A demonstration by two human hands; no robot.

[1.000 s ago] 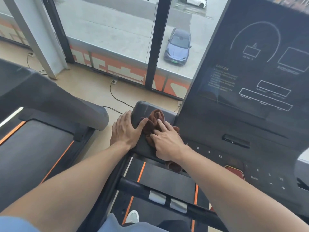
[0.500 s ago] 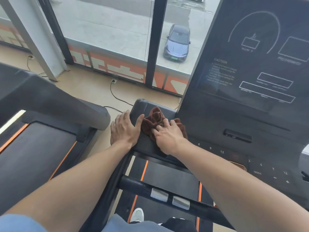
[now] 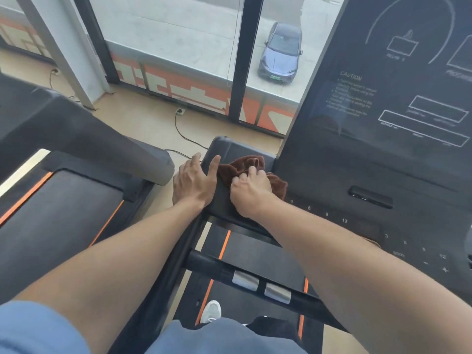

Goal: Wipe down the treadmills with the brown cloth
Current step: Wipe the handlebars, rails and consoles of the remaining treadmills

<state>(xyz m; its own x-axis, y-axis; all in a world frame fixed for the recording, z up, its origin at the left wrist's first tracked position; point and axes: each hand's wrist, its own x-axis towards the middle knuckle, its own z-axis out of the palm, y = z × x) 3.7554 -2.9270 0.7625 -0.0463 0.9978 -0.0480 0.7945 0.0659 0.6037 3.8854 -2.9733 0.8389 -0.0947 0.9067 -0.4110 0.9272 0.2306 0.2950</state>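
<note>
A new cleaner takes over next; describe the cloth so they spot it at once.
Start at the big dark treadmill console screen; left of its base is a black padded armrest. The bunched brown terry cloth lies there, gripped by the right hand, the only soft brown thing.

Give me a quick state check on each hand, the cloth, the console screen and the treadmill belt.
Left hand: open, resting flat on the console's left arm pad.
Right hand: fingers curled, gripping the brown cloth.
Brown cloth: bunched up, pressed on the arm pad.
Console screen: dark, only printed outlines show.
Treadmill belt: motion cannot be told.
</note>
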